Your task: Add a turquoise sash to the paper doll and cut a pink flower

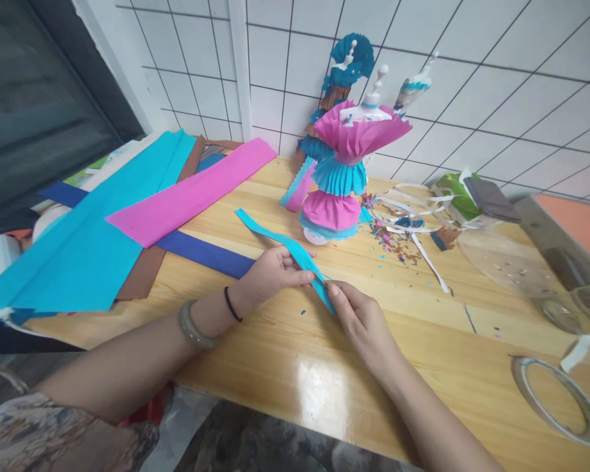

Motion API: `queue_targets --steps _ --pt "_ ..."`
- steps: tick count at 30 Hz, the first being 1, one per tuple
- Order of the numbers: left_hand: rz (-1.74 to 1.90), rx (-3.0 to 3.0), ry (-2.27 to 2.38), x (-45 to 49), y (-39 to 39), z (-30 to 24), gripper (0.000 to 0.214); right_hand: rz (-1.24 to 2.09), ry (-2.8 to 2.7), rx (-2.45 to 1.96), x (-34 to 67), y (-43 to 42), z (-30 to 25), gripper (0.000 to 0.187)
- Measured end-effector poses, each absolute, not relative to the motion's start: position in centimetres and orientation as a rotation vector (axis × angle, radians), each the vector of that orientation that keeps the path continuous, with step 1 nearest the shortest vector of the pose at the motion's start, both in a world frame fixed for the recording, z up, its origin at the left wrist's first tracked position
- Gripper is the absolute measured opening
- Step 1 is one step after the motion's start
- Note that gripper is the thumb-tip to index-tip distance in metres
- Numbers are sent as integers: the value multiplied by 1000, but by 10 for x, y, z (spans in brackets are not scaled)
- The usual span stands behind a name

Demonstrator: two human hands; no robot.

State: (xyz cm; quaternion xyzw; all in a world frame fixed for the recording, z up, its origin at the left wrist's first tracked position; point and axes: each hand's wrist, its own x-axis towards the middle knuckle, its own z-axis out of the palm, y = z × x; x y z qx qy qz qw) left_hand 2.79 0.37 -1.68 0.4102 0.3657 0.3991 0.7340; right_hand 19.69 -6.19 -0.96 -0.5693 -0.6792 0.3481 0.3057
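Observation:
Between my hands stretches a narrow strip of turquoise crepe paper (268, 231), its loose end reaching away to the far left. My left hand (278, 267) pinches it near the middle, thumb on top. The thumb and fingers of my right hand (353, 309) close on its near end, where a thin edge of paper stands apart. Just beyond the strip rises a tiered decoration of pink and turquoise pleated paper (339, 160), with white beads on top.
At left lie turquoise sheets (86, 229), a pink sheet (196, 190) and a dark blue strip (206, 254). Paper scraps (396, 242) and white ribbons (417, 196) are scattered right of the decoration. A tape roll (558, 400) and clear dish (506, 262) lie at right. Behind is a tiled wall.

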Motion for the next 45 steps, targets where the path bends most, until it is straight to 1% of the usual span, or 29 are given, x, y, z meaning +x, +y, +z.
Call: queue_targets --steps 7,15,34,41,45 --pt "845 917 790 31 -1 -16 38 851 -1779 -1494 193 -61 -13 38" --pt "840 901 791 34 -3 -15 37 902 -1728 -1474 192 -61 -14 37" --pt "815 917 783 32 -3 -17 40 854 -1728 -1494 192 -62 -13 35" --pt "792 880 769 32 -4 -11 42 855 -1715 -1539 193 -62 -13 36" --pt "798 763 707 28 -2 -11 38 854 -1714 -1570 194 -63 -13 36"
